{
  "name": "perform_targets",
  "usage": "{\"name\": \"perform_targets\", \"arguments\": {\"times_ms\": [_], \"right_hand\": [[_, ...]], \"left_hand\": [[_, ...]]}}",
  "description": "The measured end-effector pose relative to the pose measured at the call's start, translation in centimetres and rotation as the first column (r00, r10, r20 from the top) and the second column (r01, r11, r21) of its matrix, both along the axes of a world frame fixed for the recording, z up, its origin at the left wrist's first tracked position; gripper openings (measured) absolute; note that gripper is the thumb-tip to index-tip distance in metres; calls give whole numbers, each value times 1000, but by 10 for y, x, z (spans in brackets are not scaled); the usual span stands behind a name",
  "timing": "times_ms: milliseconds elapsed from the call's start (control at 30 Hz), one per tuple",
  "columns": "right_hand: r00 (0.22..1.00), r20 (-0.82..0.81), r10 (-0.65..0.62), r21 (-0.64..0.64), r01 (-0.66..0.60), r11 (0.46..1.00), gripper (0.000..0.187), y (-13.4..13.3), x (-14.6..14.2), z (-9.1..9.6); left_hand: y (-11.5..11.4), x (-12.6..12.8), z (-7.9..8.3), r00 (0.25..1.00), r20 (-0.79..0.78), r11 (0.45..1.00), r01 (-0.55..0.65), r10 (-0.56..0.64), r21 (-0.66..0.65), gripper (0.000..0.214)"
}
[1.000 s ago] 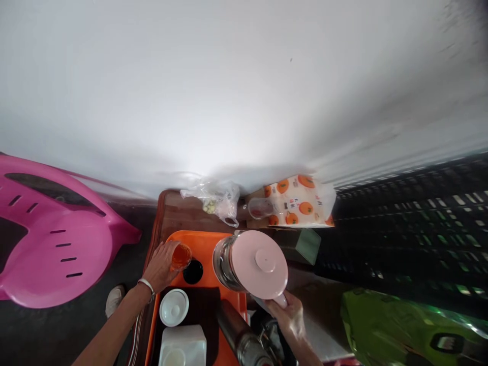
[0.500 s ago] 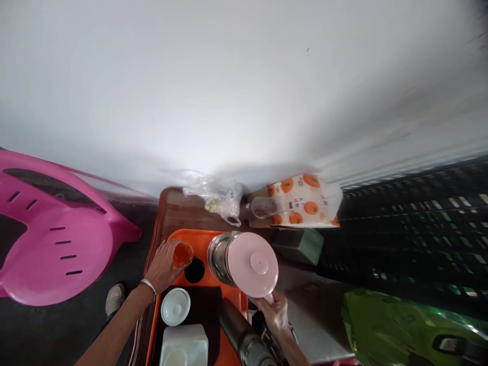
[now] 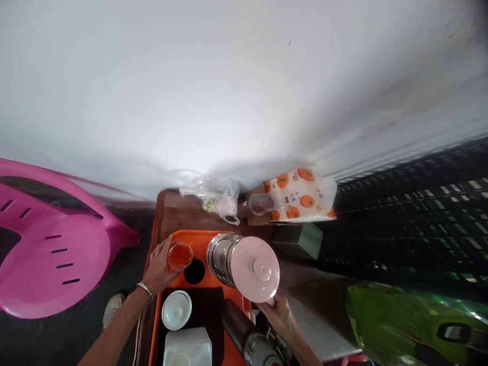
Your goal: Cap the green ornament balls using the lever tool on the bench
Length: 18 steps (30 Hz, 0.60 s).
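Observation:
My left hand (image 3: 160,265) is wrapped round a clear glass (image 3: 180,256) at the far left of the orange tray (image 3: 190,235); orange shows inside the glass. My right hand (image 3: 277,310) grips the handle of a shiny jug with a pink lid (image 3: 255,269), and the handle is mostly hidden under the lid. A dark round opening or cup (image 3: 194,271) lies between glass and jug. Nearer to me on the tray are a white lidded pot (image 3: 176,310), a white square container (image 3: 187,346) and a dark flask (image 3: 244,333).
Along the wall stand a clear plastic bag (image 3: 221,198), a carton with orange fruit prints (image 3: 301,198), a clear cup (image 3: 261,203) and a green box (image 3: 299,240). A pink chair (image 3: 64,259) is left, a black crate (image 3: 404,213) and a green bag (image 3: 404,325) right.
The view has shifted slightly. The glass in my left hand is more upright, its mouth facing me more. My right hand keeps its grip on the jug's handle.

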State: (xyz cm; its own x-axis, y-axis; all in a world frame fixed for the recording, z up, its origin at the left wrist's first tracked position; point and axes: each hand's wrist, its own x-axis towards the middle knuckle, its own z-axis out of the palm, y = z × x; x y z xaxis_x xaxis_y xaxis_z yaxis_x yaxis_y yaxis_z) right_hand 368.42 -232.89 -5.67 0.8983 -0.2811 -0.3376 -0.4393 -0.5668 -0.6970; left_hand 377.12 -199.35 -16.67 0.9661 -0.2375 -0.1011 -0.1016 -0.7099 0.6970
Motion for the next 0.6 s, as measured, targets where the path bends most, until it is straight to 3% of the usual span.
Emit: {"name": "perform_targets", "arguments": {"times_ms": [67,133,200,300,400,600], "right_hand": [[993,-9,117,-53,-118,992,30,-6,-1,11],[972,12,233,-139,-229,963,40,-16,-5,22],[962,66,264,-235,-242,941,45,-28,-16,33],[969,162,188,-339,-124,933,38,-47,-43,46],[975,202,92,-339,-18,940,37,-56,-78,57],[941,329,-74,-338,191,922,44,-39,-138,62]], "left_hand": [[1,0,-5,1000,20,998,21,-22,54,74],[1,0,-9,997,64,996,30,-36,89,60],[1,1,-11,994,97,995,33,-43,97,52],[2,4,-12,992,117,995,42,-53,89,50],[3,7,-12,991,125,996,37,-47,84,51],[14,11,-8,989,136,997,58,-65,59,47]]}}
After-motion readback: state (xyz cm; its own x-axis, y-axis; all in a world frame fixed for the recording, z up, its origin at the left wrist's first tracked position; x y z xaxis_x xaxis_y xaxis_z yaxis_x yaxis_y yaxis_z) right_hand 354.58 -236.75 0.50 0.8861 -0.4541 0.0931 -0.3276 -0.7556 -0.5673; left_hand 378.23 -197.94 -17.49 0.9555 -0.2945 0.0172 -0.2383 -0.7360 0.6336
